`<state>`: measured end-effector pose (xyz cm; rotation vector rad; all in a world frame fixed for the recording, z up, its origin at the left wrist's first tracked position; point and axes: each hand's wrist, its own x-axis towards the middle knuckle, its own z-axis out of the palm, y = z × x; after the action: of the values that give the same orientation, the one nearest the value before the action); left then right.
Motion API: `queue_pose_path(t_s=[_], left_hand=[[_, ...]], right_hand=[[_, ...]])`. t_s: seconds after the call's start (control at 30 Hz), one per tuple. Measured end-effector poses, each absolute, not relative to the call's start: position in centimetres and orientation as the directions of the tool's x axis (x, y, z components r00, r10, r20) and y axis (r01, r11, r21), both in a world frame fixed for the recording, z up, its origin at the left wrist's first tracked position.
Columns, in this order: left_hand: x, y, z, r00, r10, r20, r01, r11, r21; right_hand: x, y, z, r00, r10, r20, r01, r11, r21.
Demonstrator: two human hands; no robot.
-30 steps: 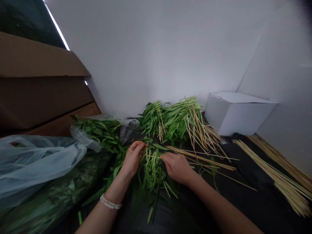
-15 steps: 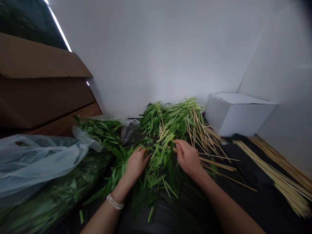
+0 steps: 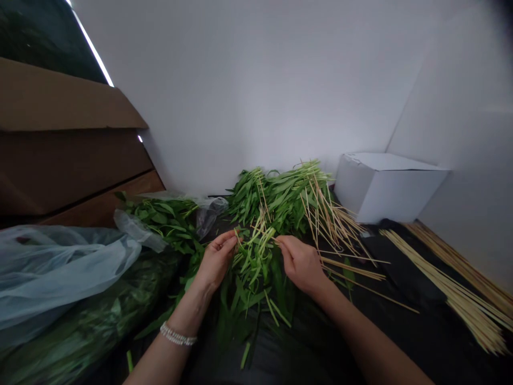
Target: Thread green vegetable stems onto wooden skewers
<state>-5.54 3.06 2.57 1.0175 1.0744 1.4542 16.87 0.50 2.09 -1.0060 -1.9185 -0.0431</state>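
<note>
My left hand (image 3: 218, 258) pinches a thin green water spinach stem (image 3: 237, 238) between thumb and fingertips. My right hand (image 3: 301, 262) is closed around a thin bamboo skewer (image 3: 276, 241), most of which is hidden by the fingers and the greens. Pale cut stalks of a water spinach bunch (image 3: 260, 243) sit at the skewer between my hands, with leaves hanging down toward me. Whether the skewer runs through the stalks I cannot tell. Behind, skewered bunches of water spinach (image 3: 286, 195) lie in a pile, with bare skewer ends (image 3: 336, 219) sticking out to the right.
To the left lie a translucent plastic bag (image 3: 64, 267) over more greens and an open bag of greens (image 3: 164, 214). A cardboard box (image 3: 68, 166) stands behind them. On the right are a white box (image 3: 396, 187) and bundles of loose skewers (image 3: 460, 299) on the black surface.
My left hand has risen out of the loose greens, now with a stem in its fingertips. My right hand has shifted slightly left and down, bringing the bunch closer to the left hand.
</note>
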Motion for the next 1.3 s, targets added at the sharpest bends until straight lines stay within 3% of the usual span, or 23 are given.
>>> queue_pose_path(t_s=[0.1, 0.4, 1.3], left_hand=[[-5.3, 2.8, 2.9, -0.065, 0.995, -0.076, -0.408, 0.043, 0.912], [-4.9, 2.3, 3.2, -0.053, 0.994, -0.099, -0.435, 0.066, 0.898], [-5.0, 2.7, 2.1, -0.177, 0.984, 0.006, -0.251, -0.051, 0.967]], right_hand=[[16.6, 0.4, 1.8, -0.279, 0.637, 0.718, 0.656, 0.673, -0.342], [16.0, 0.3, 1.1, -0.368, 0.67, 0.644, 0.685, 0.664, -0.299], [15.5, 0.1, 0.9, -0.363, 0.722, 0.589, 0.756, 0.597, -0.267]])
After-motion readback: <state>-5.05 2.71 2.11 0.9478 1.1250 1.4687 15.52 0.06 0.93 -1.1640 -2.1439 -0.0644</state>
